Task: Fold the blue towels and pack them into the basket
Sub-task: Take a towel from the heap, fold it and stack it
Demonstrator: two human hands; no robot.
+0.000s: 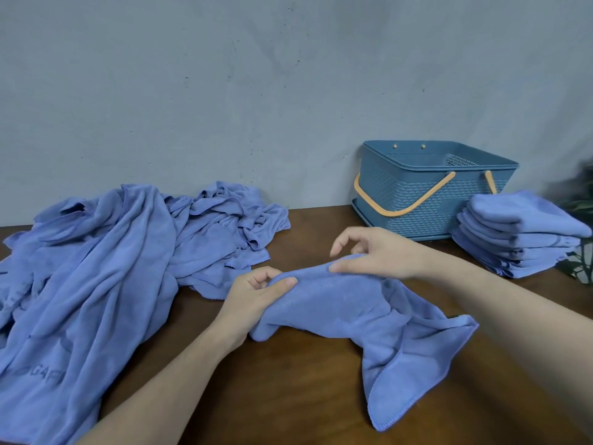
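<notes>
Towels in a loose heap [106, 261] sprawl well left of the grip; a folded stack [519, 232] and the basket [426, 187] sit beyond it to the right. The held towel [369, 319] sags between both hands over the table [305, 396]. Left hand [256, 297] pinches its upper hem; right hand [375, 252] pinches the same hem just beside it, other fingers spread. Light, limp, clingy cloth, probably: better taken at the corners. Bare wood below the grip leaves room for spreading.
</notes>
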